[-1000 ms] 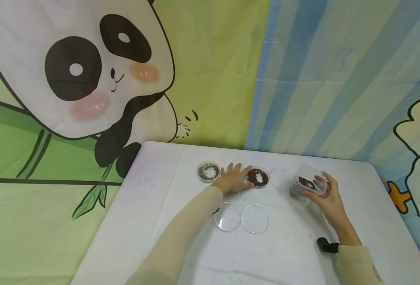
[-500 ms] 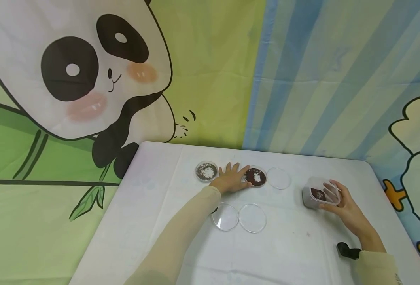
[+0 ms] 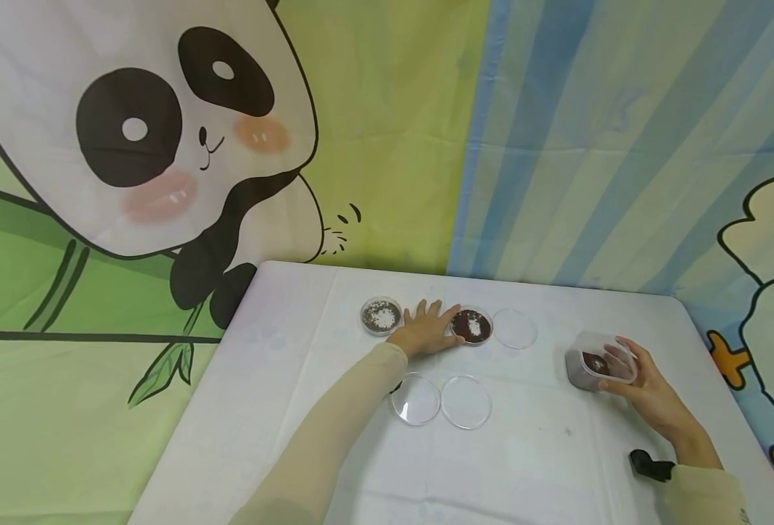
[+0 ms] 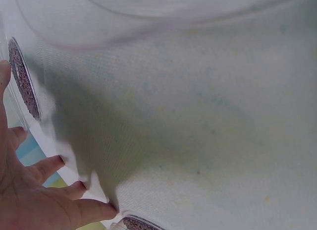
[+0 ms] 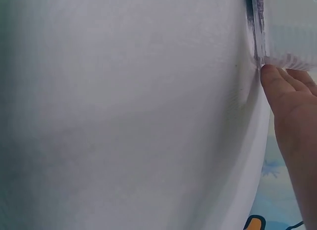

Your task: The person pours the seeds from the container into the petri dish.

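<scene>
On the white table, my left hand lies with its fingers spread. Two of its digits reach the left edge of a petri dish holding dark grains with a white patch on top. Just left of that hand sits another petri dish with dark and white grains. Over at the right, my right hand grips the side of a clear plastic tub with dark stuff in it. In the right wrist view, fingertips touch the tub; whether its base fully rests on the cloth I cannot tell.
A clear round dish or lid lies right of the dark-grained dish. Nearer me, two more clear round pieces lie side by side on the table. A printed panda curtain hangs behind the table's far edge.
My right hand has carried the tub rightward and nearer to me, away from the round dishes, and it has slowed. My left hand stays in the same place.
</scene>
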Motion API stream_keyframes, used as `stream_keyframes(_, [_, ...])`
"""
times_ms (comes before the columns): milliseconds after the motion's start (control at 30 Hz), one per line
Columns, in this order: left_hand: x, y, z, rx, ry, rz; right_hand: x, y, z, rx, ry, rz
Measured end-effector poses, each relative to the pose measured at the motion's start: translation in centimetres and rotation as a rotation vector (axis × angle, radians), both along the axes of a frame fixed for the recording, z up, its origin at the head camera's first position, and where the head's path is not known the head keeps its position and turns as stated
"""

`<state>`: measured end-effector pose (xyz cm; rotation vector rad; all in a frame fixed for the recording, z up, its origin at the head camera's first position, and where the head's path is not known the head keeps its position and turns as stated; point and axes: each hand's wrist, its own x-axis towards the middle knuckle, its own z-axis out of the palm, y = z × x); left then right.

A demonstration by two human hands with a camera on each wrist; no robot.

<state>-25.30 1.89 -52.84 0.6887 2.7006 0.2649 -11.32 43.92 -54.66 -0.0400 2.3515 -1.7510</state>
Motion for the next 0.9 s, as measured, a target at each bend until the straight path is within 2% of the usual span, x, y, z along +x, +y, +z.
stream_keyframes(200, [0.0,0.0,-0.1,-0.002,-0.002,-0.002,0.0,0.2,0.2,0.032,-0.056,-0.004])
stream_keyframes(333, [-0.1,0.1,-0.2,-0.002,-0.003,0.001,-0.1,0.0,0.4,0.006,-0.080,-0.013])
stream_keyframes(733, [-0.2,0.0,-0.2,-0.011,-0.014,0.000,-0.1,-0.6,0.9,0.046,-0.029,-0.028])
stream_keyframes(900, [0.1,-0.1,0.1,0.004,-0.017,-0.002,0.2,-1.0,1.7,0.120,0.024,-0.121])
